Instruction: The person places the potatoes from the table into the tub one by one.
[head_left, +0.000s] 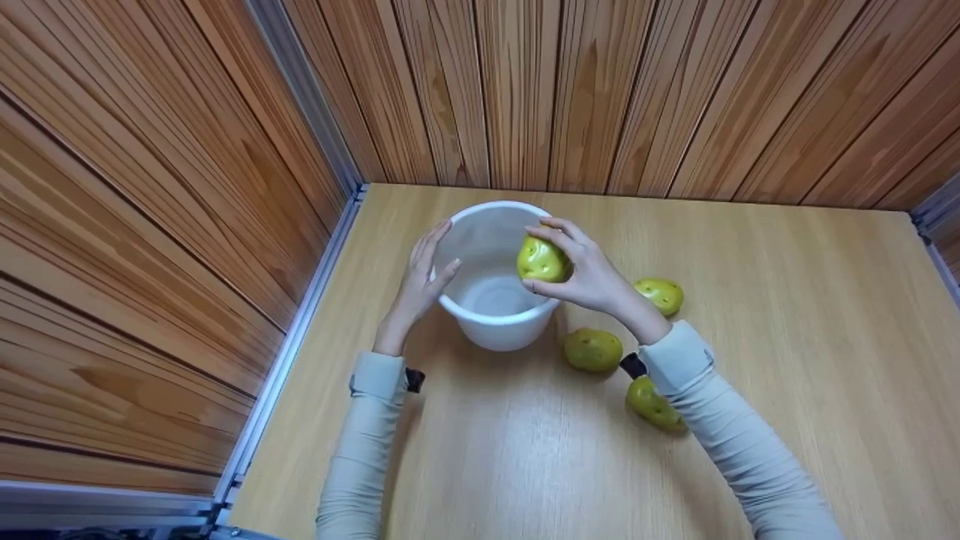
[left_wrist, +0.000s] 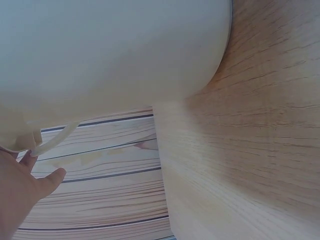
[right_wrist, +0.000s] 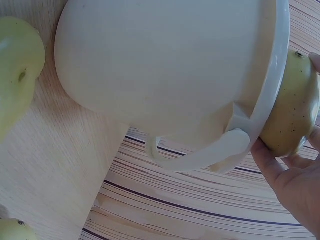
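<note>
White bucket (head_left: 504,334); left hand (head_left: 421,283), spread, at its left; right hand (head_left: 589,274) pinches yellow-green potato (head_left: 541,259) above it; three other potatoes (head_left: 592,350) lie right.

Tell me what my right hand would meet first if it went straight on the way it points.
Probably the far side of the white bucket, with the held potato leading your right hand; height is hard to judge, so it might pass above.
</note>
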